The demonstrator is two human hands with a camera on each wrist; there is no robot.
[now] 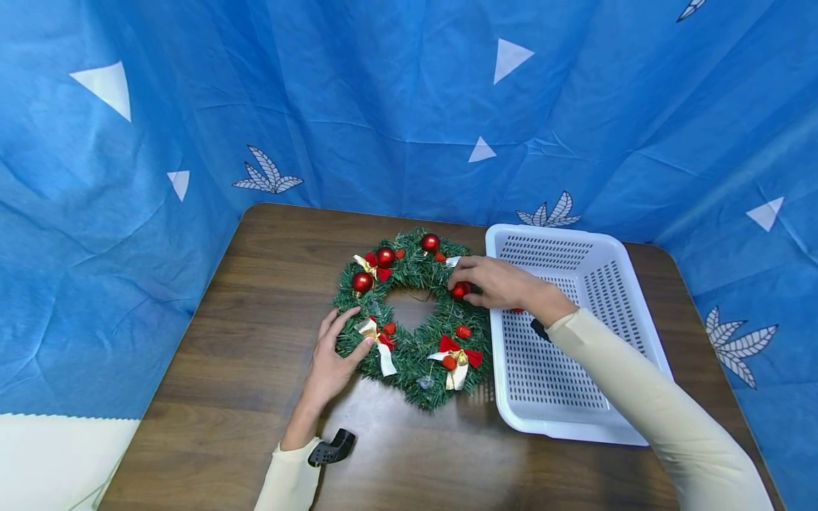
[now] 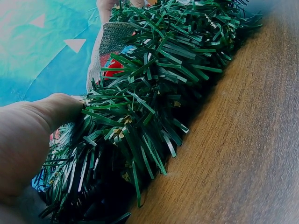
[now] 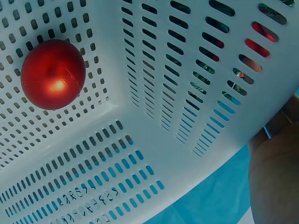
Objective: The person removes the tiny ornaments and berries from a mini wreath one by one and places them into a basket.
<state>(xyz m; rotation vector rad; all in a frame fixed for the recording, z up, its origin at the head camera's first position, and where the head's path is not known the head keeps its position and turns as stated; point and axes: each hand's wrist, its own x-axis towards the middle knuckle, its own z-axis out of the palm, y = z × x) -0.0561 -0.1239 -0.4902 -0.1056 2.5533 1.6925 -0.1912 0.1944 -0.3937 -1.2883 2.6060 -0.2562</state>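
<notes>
A green Christmas wreath (image 1: 409,355) lies on the table, trimmed with red-and-gold bows (image 1: 452,355), small red pieces and shiny red baubles (image 1: 362,282). My left hand (image 1: 334,365) holds its left side, thumb near a bow and fingers spread along the outer tinsel; in the left wrist view the thumb (image 2: 60,109) presses on the green needles. At the wreath's upper right, my right hand (image 1: 495,280) grips a red bauble (image 1: 460,290) against the greenery. The right wrist view shows only part of that hand (image 3: 275,172), beyond the basket wall.
A white perforated plastic basket (image 1: 501,383) stands right beside the wreath, under my right forearm. Inside it lies another red bauble (image 3: 53,74). The wooden table (image 1: 243,355) extends to the left and front. A blue curtain (image 1: 383,92) hangs behind.
</notes>
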